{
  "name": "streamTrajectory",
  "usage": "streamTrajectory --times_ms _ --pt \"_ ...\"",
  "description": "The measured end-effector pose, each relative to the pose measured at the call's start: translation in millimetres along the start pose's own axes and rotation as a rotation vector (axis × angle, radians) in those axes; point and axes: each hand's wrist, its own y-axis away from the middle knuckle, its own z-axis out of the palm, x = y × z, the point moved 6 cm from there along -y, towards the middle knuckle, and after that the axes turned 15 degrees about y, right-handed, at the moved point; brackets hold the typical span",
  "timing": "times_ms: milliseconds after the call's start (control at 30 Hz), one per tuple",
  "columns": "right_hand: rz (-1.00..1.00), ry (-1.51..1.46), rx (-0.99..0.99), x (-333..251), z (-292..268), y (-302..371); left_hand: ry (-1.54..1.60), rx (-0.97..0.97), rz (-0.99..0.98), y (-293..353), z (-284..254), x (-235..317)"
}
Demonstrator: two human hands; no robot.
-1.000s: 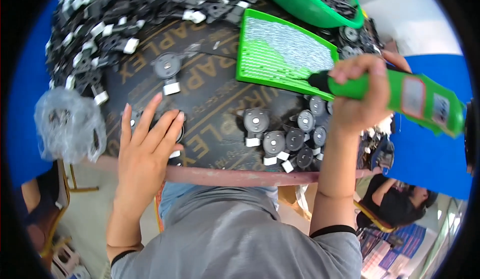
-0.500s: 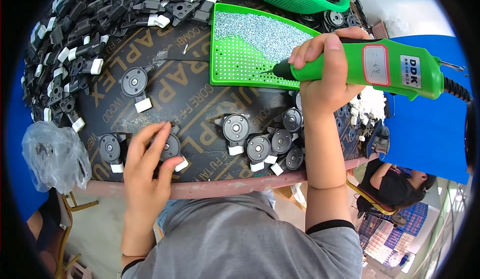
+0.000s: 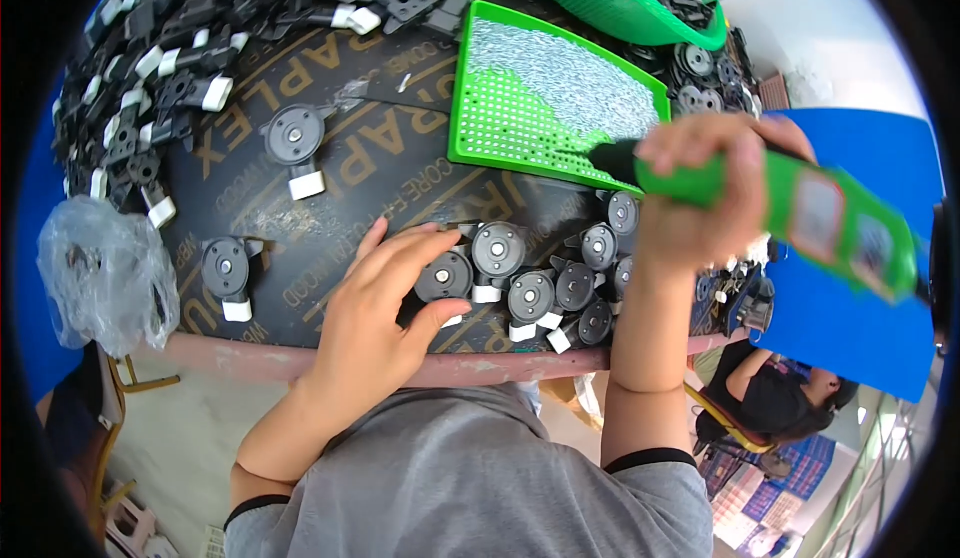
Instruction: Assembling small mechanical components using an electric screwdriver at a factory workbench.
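Note:
My left hand [image 3: 385,303] has its thumb and forefinger on either side of a round black wheel-like part [image 3: 443,276] with a metal centre, which rests on the dark table. The other fingers are stretched out. In my right hand [image 3: 710,183] is a green electric screwdriver [image 3: 805,213], smeared by motion. Its black nose points left over the perforated green tray [image 3: 490,136], where many small silvery screws [image 3: 570,73] lie. Right beside my left hand sits a similar part with a white tab [image 3: 498,250], and several more [image 3: 530,298] cluster to its right.
Two like parts [image 3: 225,268] [image 3: 294,136] stand apart on the left. Black pieces with white ends [image 3: 180,83] heap up at the far left, near a clear plastic bag [image 3: 105,273]. A green basket [image 3: 590,3] is at the back. Someone sits at the right [image 3: 765,393].
My left hand has moved right with the black round part, bringing it beside the cluster. The screwdriver has swung, its rear end now lower. The view has shifted slightly.

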Motion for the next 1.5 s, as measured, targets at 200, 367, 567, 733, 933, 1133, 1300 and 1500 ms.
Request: streamTrajectory --times_ms 200,367,567,733,933,1133,1300,1500 --pt "-0.027 -0.049 -0.501 -90 35 26 -0.078 -0.005 0.065 -3 2 6" --pt "-0.040 -0.048 -0.561 -74 56 51 -0.076 0.024 0.058 1 0 1" --pt "0.004 -0.038 -0.550 -64 57 54 -0.079 0.009 0.078 2 2 1" --pt "-0.020 -0.024 -0.568 -61 57 54 -0.068 0.024 0.051 1 1 1" --pt "-0.014 -0.040 -0.554 -61 56 57 -0.091 -0.035 0.050 0 1 0" --pt "-0.031 -0.061 -0.549 -60 56 55 -0.082 -0.025 0.044 -1 0 -2" --pt "-0.063 -0.175 -0.468 -67 46 49 0.007 0.035 0.049 -4 -7 3" --pt "-0.215 -0.316 -0.516 -77 41 54 0.113 0.069 0.130 -1 -12 2"
